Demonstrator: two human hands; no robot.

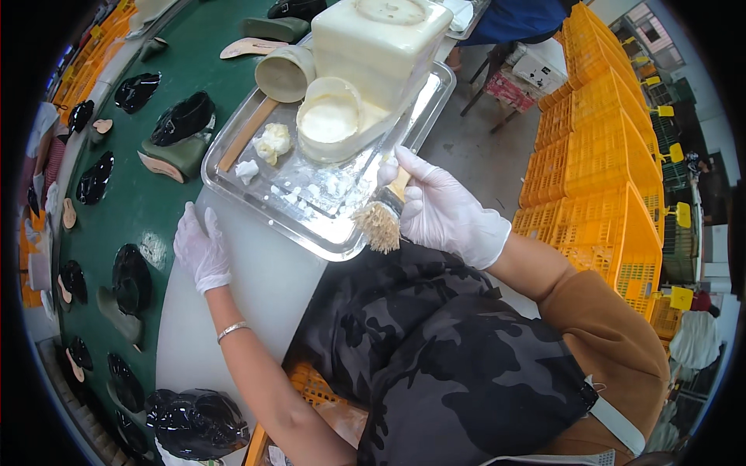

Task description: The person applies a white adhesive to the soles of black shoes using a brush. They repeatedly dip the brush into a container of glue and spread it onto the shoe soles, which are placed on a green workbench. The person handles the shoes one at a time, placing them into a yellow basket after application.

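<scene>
My right hand (pixel 451 213), in a thin white glove, grips a brush by its short wooden handle. The brush's pale, clumped bristles (pixel 378 227) point down at the near right corner of a metal tray (pixel 342 247). My left hand (pixel 203 247), also gloved, lies with fingers stretched out at the white tabletop's edge, beside the green belt, and holds nothing. In the tray stands a cream plastic container (pixel 373 54) with a round open mouth (pixel 330 116) holding white liquid. White smears and a crumpled yellowish lump (pixel 272 144) lie on the tray's floor.
On the green belt (pixel 167 311) to my left lie several glossy black shoe uppers (pixel 132 278), shoe lasts and tan insoles. Another black upper (pixel 196 423) sits at the near left. An empty-looking cup (pixel 284 74) lies tipped on the tray. Stacked orange crates (pixel 598 155) stand at right.
</scene>
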